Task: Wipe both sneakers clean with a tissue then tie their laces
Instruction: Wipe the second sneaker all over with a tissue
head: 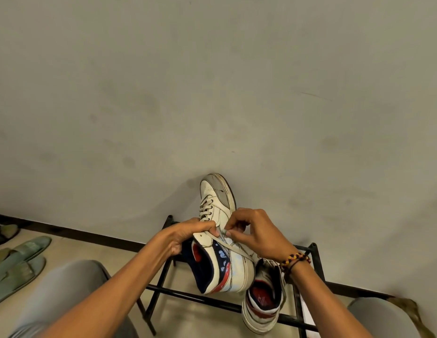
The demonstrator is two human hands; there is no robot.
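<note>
A white sneaker with a navy and red collar leans toe-up against the wall, resting on a black metal rack. My left hand grips its tongue side and pinches a lace end. My right hand pinches the other part of the lace just above the collar. The lace runs slack across the shoe's side toward the lower right. The second sneaker stands on the rack below my right wrist, heel toward me, partly hidden by my forearm. No tissue is visible.
The black rack stands against a plain grey wall. Green slippers lie on the floor at the left. My knees in grey trousers frame the rack on both sides.
</note>
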